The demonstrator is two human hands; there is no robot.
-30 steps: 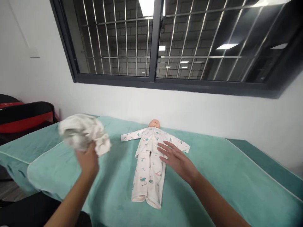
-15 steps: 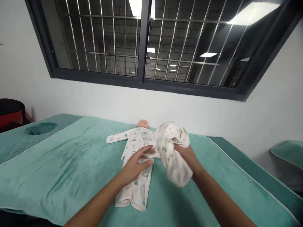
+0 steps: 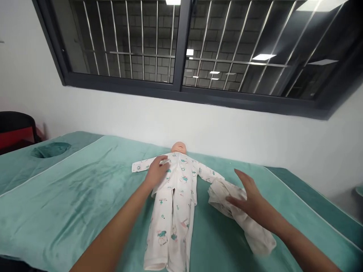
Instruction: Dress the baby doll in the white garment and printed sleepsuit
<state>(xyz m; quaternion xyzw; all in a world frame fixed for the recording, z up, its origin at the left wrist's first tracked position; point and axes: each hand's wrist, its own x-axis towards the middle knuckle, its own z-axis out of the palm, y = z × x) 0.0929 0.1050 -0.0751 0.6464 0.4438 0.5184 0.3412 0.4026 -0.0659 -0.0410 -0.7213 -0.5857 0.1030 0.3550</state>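
Observation:
A baby doll lies on its back on the teal bed, dressed in a white printed sleepsuit with arms spread. My left hand rests on the sleepsuit's chest near the doll's right sleeve, fingers curled loosely on the fabric. A crumpled white garment lies on the bed to the right of the doll. My right hand hovers over and touches this garment, fingers stretched out and apart.
The teal towel-covered bed runs along a white wall under a barred window. A round face hole sits in the bed at far left. A black and red chair stands beyond the left end.
The crumpled garment went from my left hand to my right, then down onto the bed right of the doll. My left hand moved up to the doll's chest.

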